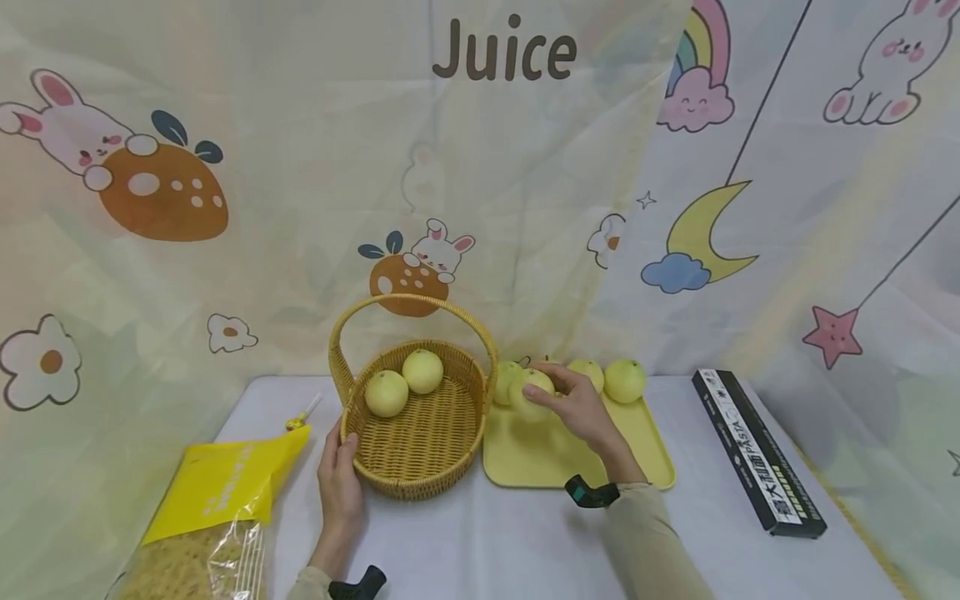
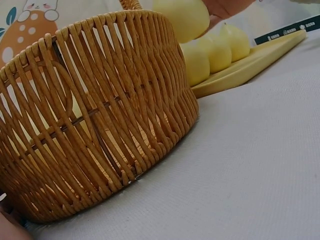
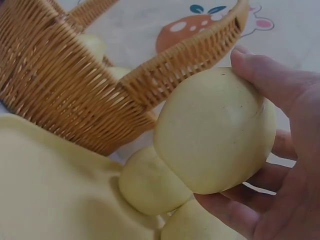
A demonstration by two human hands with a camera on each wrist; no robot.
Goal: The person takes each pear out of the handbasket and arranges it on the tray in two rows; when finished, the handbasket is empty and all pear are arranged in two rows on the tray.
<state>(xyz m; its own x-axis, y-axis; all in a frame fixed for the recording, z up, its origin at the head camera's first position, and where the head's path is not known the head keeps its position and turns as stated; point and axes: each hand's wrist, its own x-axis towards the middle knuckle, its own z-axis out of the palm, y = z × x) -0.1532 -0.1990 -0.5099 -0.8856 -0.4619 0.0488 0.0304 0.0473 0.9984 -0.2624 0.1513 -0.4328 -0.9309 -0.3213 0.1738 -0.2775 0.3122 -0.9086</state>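
Observation:
A round, pale yellow pear (image 3: 215, 130) is held in my right hand (image 1: 573, 408), thumb on one side and fingers curled on the other. In the head view it is above the back of a yellow tray (image 1: 577, 458), just right of the wicker basket (image 1: 420, 483). Several more pears (image 1: 625, 381) sit along the tray's back edge. Two pears (image 1: 387, 393) lie inside the basket, toward its left and back. My left hand (image 1: 341, 483) grips the basket's left side near the rim; the left wrist view shows only a sliver of it.
A yellow-topped clear bag of brown food (image 1: 210, 517) lies at the front left, with a small yellow item (image 1: 296, 423) behind it. A long black pasta box (image 1: 757, 450) lies on the right. The basket's tall handle (image 1: 412, 298) arches up before the printed cloth backdrop.

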